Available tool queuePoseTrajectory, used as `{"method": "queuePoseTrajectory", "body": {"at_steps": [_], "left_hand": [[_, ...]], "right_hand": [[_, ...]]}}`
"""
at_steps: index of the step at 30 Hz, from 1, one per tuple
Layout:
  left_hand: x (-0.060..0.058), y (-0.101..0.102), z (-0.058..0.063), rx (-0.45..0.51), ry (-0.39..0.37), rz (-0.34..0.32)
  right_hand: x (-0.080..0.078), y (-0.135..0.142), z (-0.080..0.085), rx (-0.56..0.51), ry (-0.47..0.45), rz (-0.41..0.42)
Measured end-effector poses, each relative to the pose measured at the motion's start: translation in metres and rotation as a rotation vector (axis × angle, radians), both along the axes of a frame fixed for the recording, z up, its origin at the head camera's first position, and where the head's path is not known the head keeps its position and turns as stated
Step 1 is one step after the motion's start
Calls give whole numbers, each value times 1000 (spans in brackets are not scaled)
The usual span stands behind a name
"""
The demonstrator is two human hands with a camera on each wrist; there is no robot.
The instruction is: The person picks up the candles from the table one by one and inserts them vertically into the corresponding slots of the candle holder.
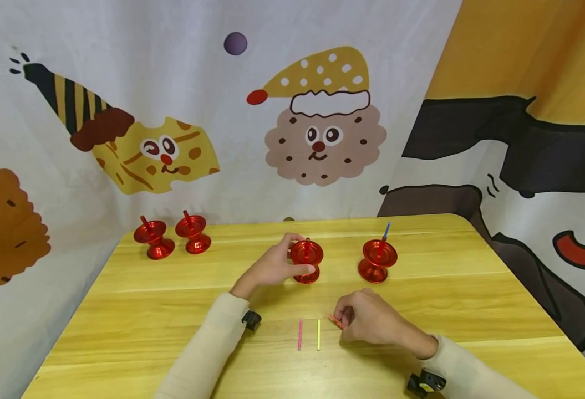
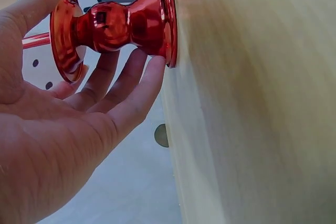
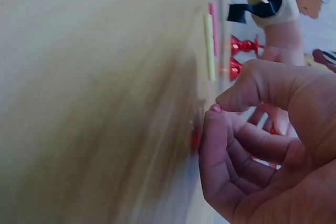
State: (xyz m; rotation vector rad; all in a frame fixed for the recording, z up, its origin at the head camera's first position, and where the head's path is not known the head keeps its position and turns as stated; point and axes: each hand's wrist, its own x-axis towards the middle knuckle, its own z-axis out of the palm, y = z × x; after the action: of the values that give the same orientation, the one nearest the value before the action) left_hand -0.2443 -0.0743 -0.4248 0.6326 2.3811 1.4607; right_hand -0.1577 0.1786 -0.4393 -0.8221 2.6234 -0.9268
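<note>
My left hand [image 1: 277, 265] grips a shiny red candle holder [image 1: 307, 252] that stands upright near the table's far side. In the left wrist view, the thumb lies by the dish rim of this candle holder [image 2: 107, 24], and the fingers curve along its waist and base. Nearer the front, my right hand [image 1: 372, 318] pinches a thin orange-red candle [image 1: 336, 321] between thumb and fingertips; only its end [image 3: 215, 107] shows in the right wrist view. A pink candle [image 1: 300, 334] and a yellow candle [image 1: 319, 334] lie side by side just left of that hand.
Right of the gripped holder stands another red candle holder [image 1: 374, 269] with a blue candle [image 1: 387, 230] upright in it. Two more red holders, one [image 1: 154, 237] beside the other [image 1: 194, 233], stand at the back left. A patterned cloth [image 1: 242, 138] hangs behind the wooden table [image 1: 137, 310].
</note>
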Motion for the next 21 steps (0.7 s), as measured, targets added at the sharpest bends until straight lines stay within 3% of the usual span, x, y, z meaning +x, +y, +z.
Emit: {"method": "queuePoseTrajectory", "body": {"at_steps": [2,5,21], "left_hand": [[1,1,0,-6,15,-4],[-4,3,-12,-14,27,3],[-3,15,-19,-6,44,21]], "right_hand": [[-2,3,0,-25,-9,-3],[-7,7,1,-66,5,-4],[-27,8,16,-279,73,-135]]}}
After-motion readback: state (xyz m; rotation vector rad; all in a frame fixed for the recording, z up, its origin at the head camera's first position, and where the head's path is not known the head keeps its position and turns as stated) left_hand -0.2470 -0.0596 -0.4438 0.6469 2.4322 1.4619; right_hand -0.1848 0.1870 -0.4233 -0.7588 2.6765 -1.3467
